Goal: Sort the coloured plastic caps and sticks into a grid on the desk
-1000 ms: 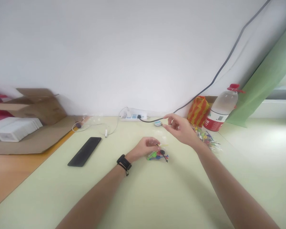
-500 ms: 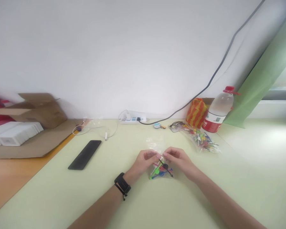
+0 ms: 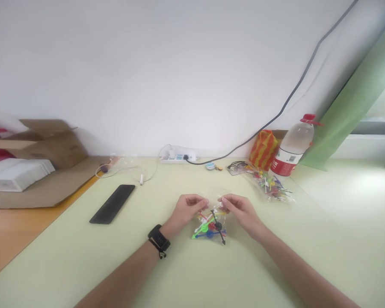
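Note:
A small clear plastic bag (image 3: 223, 237) hangs between my two hands, just above the pale green table. Inside it are several coloured plastic arrow spinners, among them a green spinner (image 3: 204, 228), a blue one and a black spinner (image 3: 218, 225) whose point reaches the bag's lower corner. My left hand (image 3: 190, 209) pinches the bag's upper left edge between thumb and fingers. Across from it, my right hand (image 3: 240, 210) pinches the upper right edge. A black watch (image 3: 159, 238) is on my left wrist.
Right of my hands lies a bigger clear bag of coloured pieces (image 3: 274, 186), near a large bottle (image 3: 293, 147) and a striped bag (image 3: 263, 149). A black phone-like slab (image 3: 113, 204) lies to the left. Along the wall is a power strip (image 3: 178, 156); white boxes (image 3: 17, 174) sit on cardboard.
My hands have moved apart, spreading the bag's top wider. The bag and spinners have shifted slightly left, and the black spinner now hangs more steeply.

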